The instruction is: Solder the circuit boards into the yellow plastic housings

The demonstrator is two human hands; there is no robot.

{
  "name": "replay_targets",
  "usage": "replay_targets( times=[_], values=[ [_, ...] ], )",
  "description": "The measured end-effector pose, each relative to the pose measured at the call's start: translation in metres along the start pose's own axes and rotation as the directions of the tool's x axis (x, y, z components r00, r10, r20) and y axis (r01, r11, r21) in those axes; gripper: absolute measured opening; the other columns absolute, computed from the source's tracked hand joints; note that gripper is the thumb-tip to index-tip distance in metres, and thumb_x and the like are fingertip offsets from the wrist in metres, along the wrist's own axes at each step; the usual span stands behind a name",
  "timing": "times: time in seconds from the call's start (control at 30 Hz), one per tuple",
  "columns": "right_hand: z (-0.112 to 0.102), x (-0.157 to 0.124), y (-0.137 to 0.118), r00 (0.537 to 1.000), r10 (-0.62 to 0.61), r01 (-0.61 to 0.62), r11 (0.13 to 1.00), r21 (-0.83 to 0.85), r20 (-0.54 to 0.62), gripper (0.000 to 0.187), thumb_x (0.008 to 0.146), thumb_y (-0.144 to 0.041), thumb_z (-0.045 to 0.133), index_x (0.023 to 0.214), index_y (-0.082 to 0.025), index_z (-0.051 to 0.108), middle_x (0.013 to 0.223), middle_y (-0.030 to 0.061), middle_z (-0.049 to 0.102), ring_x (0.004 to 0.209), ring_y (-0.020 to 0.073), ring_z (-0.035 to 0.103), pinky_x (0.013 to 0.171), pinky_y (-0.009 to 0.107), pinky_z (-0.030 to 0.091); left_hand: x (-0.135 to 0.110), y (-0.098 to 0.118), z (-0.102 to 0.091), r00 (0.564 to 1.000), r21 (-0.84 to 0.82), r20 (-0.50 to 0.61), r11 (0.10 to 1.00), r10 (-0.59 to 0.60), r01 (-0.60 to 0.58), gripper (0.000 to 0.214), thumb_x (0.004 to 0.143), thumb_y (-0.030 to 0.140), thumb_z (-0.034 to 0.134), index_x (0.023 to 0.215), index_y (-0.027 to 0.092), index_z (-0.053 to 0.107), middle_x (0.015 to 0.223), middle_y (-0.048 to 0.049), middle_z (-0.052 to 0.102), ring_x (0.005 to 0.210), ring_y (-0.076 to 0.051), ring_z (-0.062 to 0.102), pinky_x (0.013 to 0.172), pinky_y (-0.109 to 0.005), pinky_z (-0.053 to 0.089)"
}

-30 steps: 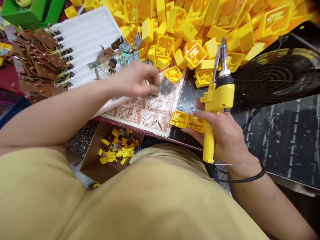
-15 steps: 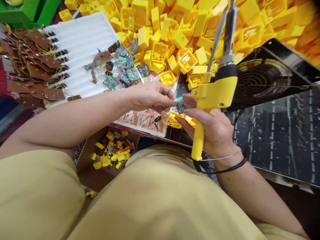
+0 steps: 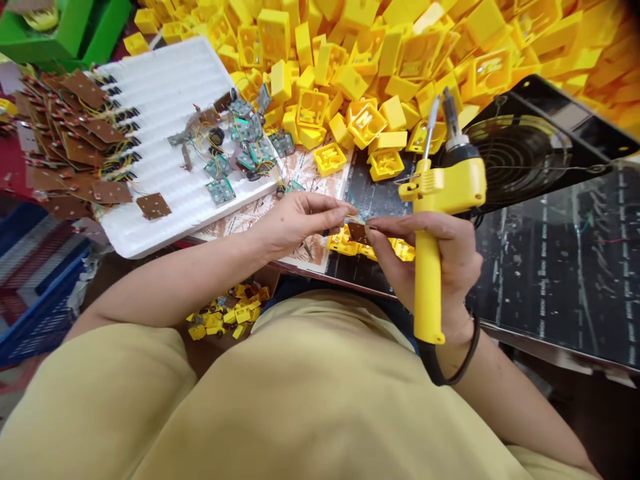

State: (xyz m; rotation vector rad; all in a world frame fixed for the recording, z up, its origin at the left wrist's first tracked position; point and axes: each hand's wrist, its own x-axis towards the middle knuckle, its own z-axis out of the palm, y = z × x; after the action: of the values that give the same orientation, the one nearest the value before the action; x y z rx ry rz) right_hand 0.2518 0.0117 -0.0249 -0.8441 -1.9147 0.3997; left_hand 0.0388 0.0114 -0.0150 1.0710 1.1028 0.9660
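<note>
In my right hand point(image 3: 445, 257) I hold a yellow soldering gun point(image 3: 427, 287), its metal tip and feed tube pointing up and away from me. Thumb and forefinger of that same hand pinch a small brown circuit board point(image 3: 358, 232). My left hand point(image 3: 313, 223) is closed in a pinch at the board's left side, on thin yellowish wires point(image 3: 354, 217). Just beneath the board, a row of open yellow plastic housings point(image 3: 343, 241) lies along the table edge, partly hidden by my fingers.
A white foam tray point(image 3: 165, 80) on the left bears brown boards point(image 3: 83, 137) with wires and several green circuit boards point(image 3: 253, 157). Yellow housings point(image 3: 360, 80) are heaped at the back. A black fan point(image 3: 520, 153) stands at the right. Below the table edge, a box holds yellow parts point(image 3: 230, 313).
The soldering gun has come lower and slightly right, its tip down with it. A brown board now shows between my hands, where a greenish piece was. My left forearm has moved lower, uncovering more foam tray.
</note>
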Motion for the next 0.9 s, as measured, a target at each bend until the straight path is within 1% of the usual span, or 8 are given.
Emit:
replay_targets(
  times=[0.1, 0.27, 0.37, 0.43, 0.53, 0.67, 0.77, 0.9],
  values=[
    [0.006, -0.003, -0.002, 1.000, -0.014, 0.014, 1.000, -0.008, -0.019, 0.031, 0.091, -0.018, 0.078, 0.111, -0.030, 0.058, 0.093, -0.0008, 0.077, 0.079, 0.0203, 0.078, 0.072, 0.031, 0.069, 0.005, -0.003, 0.008, 0.995, -0.031, -0.067, 0.997, 0.067, -0.070, 0.039, 0.079, 0.054, 0.087, 0.093, 0.017, 0.083, 0.093, -0.0049, 0.081, 0.083, -0.013, 0.070, 0.078, -0.027, 0.056],
    [0.011, -0.008, 0.000, 0.999, -0.045, 0.045, 0.999, 0.004, 0.002, 0.031, 0.092, -0.019, 0.077, 0.113, -0.029, 0.057, 0.095, -0.0015, 0.077, 0.079, 0.0192, 0.078, 0.068, 0.028, 0.068, 0.002, -0.003, 0.018, 1.000, -0.070, -0.026, 0.997, 0.017, -0.019, 0.020, 0.094, 0.037, 0.074, 0.094, 0.018, 0.079, 0.106, -0.0050, 0.082, 0.101, -0.017, 0.075, 0.090, -0.031, 0.060],
    [0.005, -0.007, 0.009, 0.997, -0.064, 0.063, 0.998, 0.023, 0.041, 0.038, 0.090, -0.029, 0.081, 0.118, -0.027, 0.056, 0.103, 0.0010, 0.078, 0.086, 0.0203, 0.079, 0.076, 0.031, 0.069, -0.003, 0.001, 0.007, 0.998, -0.002, -0.035, 0.999, 0.045, -0.045, 0.018, 0.098, 0.034, 0.066, 0.091, 0.019, 0.074, 0.090, -0.0023, 0.079, 0.085, -0.015, 0.076, 0.080, -0.029, 0.060],
    [0.000, -0.005, 0.018, 0.989, -0.080, 0.081, 0.997, -0.007, 0.128, 0.047, 0.088, -0.035, 0.083, 0.125, -0.025, 0.055, 0.118, 0.0075, 0.077, 0.103, 0.0250, 0.078, 0.090, 0.038, 0.068, -0.008, 0.005, -0.006, 0.999, 0.198, 0.019, 0.979, 0.041, -0.044, 0.020, 0.097, 0.035, 0.065, 0.089, 0.019, 0.073, 0.073, 0.0000, 0.074, 0.066, -0.014, 0.070, 0.066, -0.027, 0.056],
    [0.002, -0.003, 0.031, 0.946, -0.154, 0.182, 0.981, -0.074, 0.287, 0.048, 0.090, -0.039, 0.081, 0.129, -0.025, 0.056, 0.125, 0.0108, 0.074, 0.117, 0.0295, 0.073, 0.105, 0.049, 0.060, -0.012, 0.006, -0.019, 0.994, 0.559, 0.085, 0.822, 0.074, -0.109, 0.012, 0.090, 0.026, 0.069, 0.087, 0.017, 0.076, 0.070, -0.0005, 0.074, 0.061, -0.013, 0.068, 0.064, -0.026, 0.051],
    [0.013, -0.005, 0.038, 0.911, -0.234, 0.285, 0.952, -0.108, 0.341, 0.029, 0.098, -0.030, 0.071, 0.124, -0.026, 0.059, 0.113, 0.0044, 0.077, 0.099, 0.0222, 0.076, 0.105, 0.046, 0.057, -0.011, -0.001, -0.017, 0.977, 0.800, 0.092, 0.570, 0.192, -0.187, 0.015, 0.087, 0.020, 0.065, 0.093, 0.016, 0.079, 0.084, -0.0040, 0.080, 0.077, -0.016, 0.072, 0.075, -0.027, 0.051],
    [0.003, -0.003, 0.031, 0.925, -0.252, 0.291, 0.951, -0.104, 0.283, 0.031, 0.095, -0.034, 0.076, 0.121, -0.025, 0.060, 0.106, 0.0025, 0.078, 0.090, 0.0197, 0.076, 0.101, 0.041, 0.058, -0.006, -0.004, -0.010, 0.976, 0.839, 0.116, 0.508, 0.184, -0.195, 0.018, 0.088, 0.021, 0.062, 0.092, 0.015, 0.079, 0.084, -0.0050, 0.080, 0.075, -0.016, 0.071, 0.075, -0.027, 0.050],
    [-0.041, -0.003, 0.019, 0.955, -0.218, 0.240, 0.966, -0.094, 0.204, 0.029, 0.087, -0.016, 0.082, 0.111, -0.025, 0.067, 0.078, -0.0048, 0.072, 0.063, 0.0108, 0.066, 0.067, 0.022, 0.054, -0.001, -0.001, -0.006, 0.983, 0.850, 0.093, 0.501, 0.161, -0.163, 0.018, 0.086, 0.023, 0.062, 0.091, 0.015, 0.078, 0.082, -0.0040, 0.079, 0.073, -0.015, 0.068, 0.074, -0.027, 0.049]
  ],
)
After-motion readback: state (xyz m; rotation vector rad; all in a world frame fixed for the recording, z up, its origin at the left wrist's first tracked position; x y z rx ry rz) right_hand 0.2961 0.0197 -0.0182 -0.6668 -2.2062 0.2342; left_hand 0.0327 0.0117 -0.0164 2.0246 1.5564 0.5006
